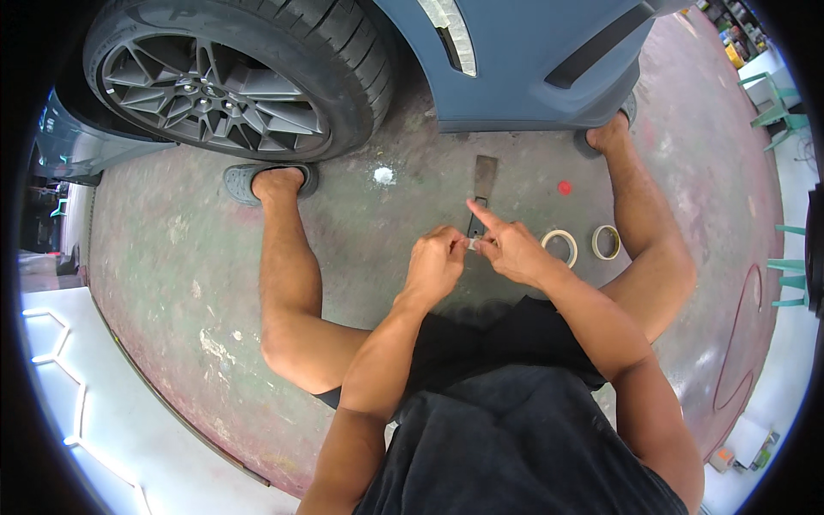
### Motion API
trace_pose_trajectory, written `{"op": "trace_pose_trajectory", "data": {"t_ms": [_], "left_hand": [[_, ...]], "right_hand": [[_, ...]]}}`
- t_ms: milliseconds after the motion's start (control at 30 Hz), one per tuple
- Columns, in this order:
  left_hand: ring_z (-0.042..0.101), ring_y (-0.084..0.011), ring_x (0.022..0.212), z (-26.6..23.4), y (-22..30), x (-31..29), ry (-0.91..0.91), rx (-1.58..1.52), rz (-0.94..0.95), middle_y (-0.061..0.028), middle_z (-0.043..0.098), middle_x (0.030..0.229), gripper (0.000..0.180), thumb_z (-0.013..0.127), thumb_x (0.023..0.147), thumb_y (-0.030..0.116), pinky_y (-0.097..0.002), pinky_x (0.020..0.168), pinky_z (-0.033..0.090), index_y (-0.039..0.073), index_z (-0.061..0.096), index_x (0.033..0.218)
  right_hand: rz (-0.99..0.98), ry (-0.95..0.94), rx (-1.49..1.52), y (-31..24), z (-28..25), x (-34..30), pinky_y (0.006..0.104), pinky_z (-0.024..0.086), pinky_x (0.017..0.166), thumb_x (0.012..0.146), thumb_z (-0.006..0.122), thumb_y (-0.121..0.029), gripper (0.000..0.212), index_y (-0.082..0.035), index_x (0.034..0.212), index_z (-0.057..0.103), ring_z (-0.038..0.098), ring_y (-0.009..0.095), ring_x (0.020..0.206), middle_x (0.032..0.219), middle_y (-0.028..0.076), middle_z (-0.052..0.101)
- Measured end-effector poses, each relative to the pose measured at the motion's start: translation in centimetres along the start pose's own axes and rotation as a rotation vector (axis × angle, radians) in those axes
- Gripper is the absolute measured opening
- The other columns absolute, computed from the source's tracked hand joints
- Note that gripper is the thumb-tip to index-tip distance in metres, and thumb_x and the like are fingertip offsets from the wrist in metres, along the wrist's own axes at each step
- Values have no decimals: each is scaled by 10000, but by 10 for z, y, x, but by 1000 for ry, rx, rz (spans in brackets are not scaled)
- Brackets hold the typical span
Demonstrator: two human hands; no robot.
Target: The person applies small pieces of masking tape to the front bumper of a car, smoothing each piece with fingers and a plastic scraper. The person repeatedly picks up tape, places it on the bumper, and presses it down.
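Observation:
My left hand [435, 266] is closed in a pinch, fingertips together. Close on its right, my right hand [512, 252] pinches too, with its index finger stretched out forward. Between the two sets of fingertips is a small whitish piece [472, 245], too small to name. Just beyond the hands a putty knife [486, 177] lies on the floor, its wide metal blade pointing away and its dark handle partly hidden behind my right hand. Two rolls of masking tape, one pale roll [560, 249] and one yellowish roll [606, 242], lie right of that hand.
A blue car body panel [515, 77] and a wheel with a grey rim [215, 99] stand ahead. White powder [384, 176] and a red round spot [564, 186] are on the floor. Green chairs [777, 103] stand at the right. My legs are spread either side.

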State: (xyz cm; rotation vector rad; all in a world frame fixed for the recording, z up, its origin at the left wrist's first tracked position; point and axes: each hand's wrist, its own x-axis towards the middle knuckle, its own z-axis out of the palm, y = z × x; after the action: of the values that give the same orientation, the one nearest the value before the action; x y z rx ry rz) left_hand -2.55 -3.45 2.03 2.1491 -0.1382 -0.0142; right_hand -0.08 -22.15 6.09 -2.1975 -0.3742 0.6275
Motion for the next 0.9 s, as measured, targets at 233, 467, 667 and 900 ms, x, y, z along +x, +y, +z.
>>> {"op": "trace_pose_trajectory", "data": {"t_ms": [233, 467, 667, 900], "left_hand": [[543, -122, 645, -20, 0, 3, -242, -126, -300, -77, 644, 694, 171, 693, 948, 127, -348, 589, 438, -40, 722, 919], [531, -115, 659, -14, 4, 5, -181, -215, -345, -45, 641, 718, 176, 700, 961, 149, -318, 601, 416, -23, 715, 926], [540, -95, 707, -25, -5, 7, -158, -455, -353, -10, 646, 767, 160, 682, 975, 149, -286, 632, 412, -7, 699, 945], [523, -97, 691, -30, 23, 5, -172, -285, -277, -5, 616, 742, 140, 672, 966, 129, -293, 621, 406, -5, 692, 931]], "right_hand": [[195, -348, 211, 4, -13, 0, 430, 536, 791, 986, 556, -125, 711, -8, 1623, 261, 701, 311, 821, 871, 173, 722], [149, -304, -35, 19, -15, 11, 383, 514, 754, 991, 515, -120, 716, -44, 1645, 233, 649, 233, 768, 792, 113, 679], [206, -442, 256, -2, -35, 6, 368, 494, 718, 974, 494, -113, 751, -63, 1659, 189, 609, 209, 753, 825, 116, 651], [37, -259, -65, 6, -19, 7, 452, 506, 817, 965, 484, -89, 765, -71, 1661, 166, 659, 381, 843, 900, 227, 685]]}}
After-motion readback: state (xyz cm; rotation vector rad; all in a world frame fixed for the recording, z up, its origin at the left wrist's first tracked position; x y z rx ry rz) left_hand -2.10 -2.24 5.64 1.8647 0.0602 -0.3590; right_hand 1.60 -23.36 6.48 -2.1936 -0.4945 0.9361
